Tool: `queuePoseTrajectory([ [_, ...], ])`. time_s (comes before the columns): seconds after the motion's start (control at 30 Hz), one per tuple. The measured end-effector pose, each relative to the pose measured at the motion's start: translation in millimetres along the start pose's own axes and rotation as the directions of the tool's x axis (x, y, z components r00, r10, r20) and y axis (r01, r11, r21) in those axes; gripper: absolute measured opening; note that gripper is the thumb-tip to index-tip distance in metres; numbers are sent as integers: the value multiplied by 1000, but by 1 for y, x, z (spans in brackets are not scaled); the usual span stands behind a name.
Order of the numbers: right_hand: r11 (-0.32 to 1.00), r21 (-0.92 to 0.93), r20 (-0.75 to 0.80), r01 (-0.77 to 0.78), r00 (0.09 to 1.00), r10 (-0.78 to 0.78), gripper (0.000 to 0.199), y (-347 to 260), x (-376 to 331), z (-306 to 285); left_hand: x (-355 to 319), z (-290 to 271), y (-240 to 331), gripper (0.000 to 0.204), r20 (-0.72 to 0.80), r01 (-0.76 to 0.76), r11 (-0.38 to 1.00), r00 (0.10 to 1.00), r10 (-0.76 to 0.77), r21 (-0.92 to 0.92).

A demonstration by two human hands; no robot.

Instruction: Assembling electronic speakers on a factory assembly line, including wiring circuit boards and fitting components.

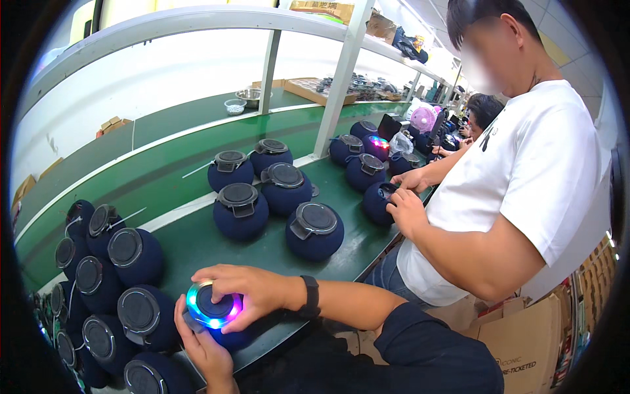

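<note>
A round dark-blue speaker (214,307) sits before me, its top ring glowing in several colours around a black centre. My right hand (252,292), a black band at its wrist, reaches over from the right with its fingers curled about the ring and onto the top. From the near left side my left hand (202,345) grips the same speaker. Its lower body is partly hidden behind my hands and sleeve. Closest on the left stands another unlit dark-blue speaker (146,315) with a grey strap handle.
Several similar speakers crowd the left, and another group (315,230) stands farther up the green bench (190,246). To the right a co-worker (499,177) in white handles a speaker (377,205). A shelf post (344,79) rises behind; cardboard boxes (518,348) lie at lower right.
</note>
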State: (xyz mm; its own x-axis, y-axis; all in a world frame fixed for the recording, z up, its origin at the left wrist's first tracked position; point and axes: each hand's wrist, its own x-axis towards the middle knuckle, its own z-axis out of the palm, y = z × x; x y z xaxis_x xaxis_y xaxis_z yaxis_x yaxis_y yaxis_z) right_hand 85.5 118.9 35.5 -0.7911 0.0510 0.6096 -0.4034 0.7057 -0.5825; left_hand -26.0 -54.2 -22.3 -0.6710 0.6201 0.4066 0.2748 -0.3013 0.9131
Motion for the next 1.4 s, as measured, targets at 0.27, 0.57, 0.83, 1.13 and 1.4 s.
queuePoseTrajectory([
  [0.27,999,-15,10,-42,999,42,50,-3,0,-1,0,0,1,44,17,16,999,1000,-16,-36],
  [0.57,999,-11,2,-40,999,40,49,-4,2,-1,-1,1,3,43,15,31,995,999,-30,-95],
  [0.83,999,-1,-7,-42,999,42,48,-5,1,-1,0,0,2,42,17,41,997,999,-40,-67],
  [1.13,998,-10,-5,-56,998,56,50,-5,0,0,1,1,3,41,12,43,996,999,-42,-83],
  [1.4,999,-22,17,-38,999,38,51,-7,1,-3,3,4,4,41,1,47,995,999,-47,-89],
])
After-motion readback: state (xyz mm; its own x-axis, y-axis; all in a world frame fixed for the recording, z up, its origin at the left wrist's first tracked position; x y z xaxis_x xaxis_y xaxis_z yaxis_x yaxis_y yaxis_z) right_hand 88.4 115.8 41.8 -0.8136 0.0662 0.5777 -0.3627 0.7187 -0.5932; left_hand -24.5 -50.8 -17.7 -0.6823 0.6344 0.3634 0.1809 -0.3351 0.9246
